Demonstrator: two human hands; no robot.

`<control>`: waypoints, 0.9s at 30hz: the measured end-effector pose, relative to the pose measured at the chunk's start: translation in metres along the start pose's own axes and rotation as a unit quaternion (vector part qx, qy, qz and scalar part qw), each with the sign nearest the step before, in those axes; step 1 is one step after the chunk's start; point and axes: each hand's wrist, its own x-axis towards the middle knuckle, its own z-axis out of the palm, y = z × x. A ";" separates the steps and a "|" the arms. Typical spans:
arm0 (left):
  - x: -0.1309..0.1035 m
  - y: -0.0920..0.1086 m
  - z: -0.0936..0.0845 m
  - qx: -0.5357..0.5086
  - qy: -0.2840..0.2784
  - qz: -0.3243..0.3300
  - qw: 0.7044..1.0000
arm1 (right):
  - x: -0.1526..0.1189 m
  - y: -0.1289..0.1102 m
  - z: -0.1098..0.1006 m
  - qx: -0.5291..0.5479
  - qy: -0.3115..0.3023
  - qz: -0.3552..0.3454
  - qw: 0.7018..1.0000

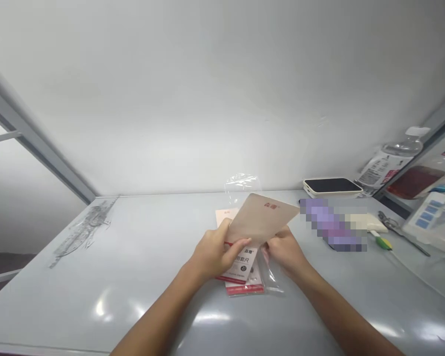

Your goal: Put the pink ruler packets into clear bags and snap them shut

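Note:
My left hand grips a pale card with small red print, its thumb across the lower edge. The card is raised and tilted over the middle of the table. My right hand is closed beside the card's lower right corner, at clear plastic film; the exact hold at its fingertips is hidden. Below my left hand lie a white card with a red edge and another red-edged packet, overlapping. Part of a pale card and a clear plastic flap show behind.
Clear plastic rulers lie at the table's left. On the right are a phone, a blurred purple object, a white cable with a green-yellow plug, scissors, a bottle and a plastic box.

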 end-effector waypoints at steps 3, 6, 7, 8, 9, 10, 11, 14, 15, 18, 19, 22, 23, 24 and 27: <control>0.002 -0.004 -0.004 0.087 0.007 0.018 0.996 | 0.002 -0.001 -0.003 0.003 0.009 0.007 1.000; 0.003 -0.006 -0.005 0.057 0.049 -0.043 0.996 | 0.003 -0.004 -0.005 0.050 -0.020 0.001 0.999; 0.004 -0.007 -0.005 0.032 0.068 -0.073 0.994 | 0.003 -0.005 -0.005 0.079 -0.040 0.011 0.996; 0.005 -0.007 -0.005 0.006 0.086 -0.100 0.991 | 0.003 -0.006 -0.005 0.114 -0.059 0.030 0.991; 0.006 -0.007 -0.005 -0.022 0.104 -0.119 0.987 | 0.003 -0.007 -0.005 0.150 -0.070 0.054 0.985; 0.007 -0.008 -0.005 -0.054 0.122 -0.131 0.982 | 0.002 -0.008 -0.005 0.181 -0.078 0.076 0.977; 0.008 -0.008 -0.006 -0.092 0.137 -0.136 0.977 | 0.001 -0.009 -0.005 0.206 -0.085 0.093 0.970; 0.012 -0.008 -0.006 -0.232 0.145 -0.133 0.953 | -0.001 -0.013 -0.002 0.241 -0.107 0.101 0.959; 0.013 -0.008 -0.006 -0.269 0.138 -0.130 0.944 | -0.002 -0.013 0.000 0.243 -0.115 0.099 0.958; 0.014 -0.010 -0.005 -0.293 0.136 -0.114 0.939 | -0.002 -0.012 0.001 0.243 -0.105 0.111 0.958; 0.014 -0.010 -0.004 -0.281 0.148 -0.108 0.942 | -0.001 -0.011 0.000 0.241 -0.098 0.123 0.958; 0.012 -0.008 -0.003 -0.253 0.181 -0.077 0.947 | 0.002 -0.006 -0.005 0.223 -0.100 0.161 0.956; 0.011 -0.007 -0.003 -0.249 0.186 -0.065 0.948 | 0.003 -0.005 -0.007 0.215 -0.107 0.167 0.956; 0.011 -0.005 -0.002 -0.244 0.185 -0.055 0.950 | 0.004 -0.004 -0.008 0.210 -0.110 0.167 0.957; 0.010 -0.002 -0.001 -0.220 0.173 -0.049 0.959 | 0.005 -0.003 -0.010 0.210 -0.097 0.154 0.960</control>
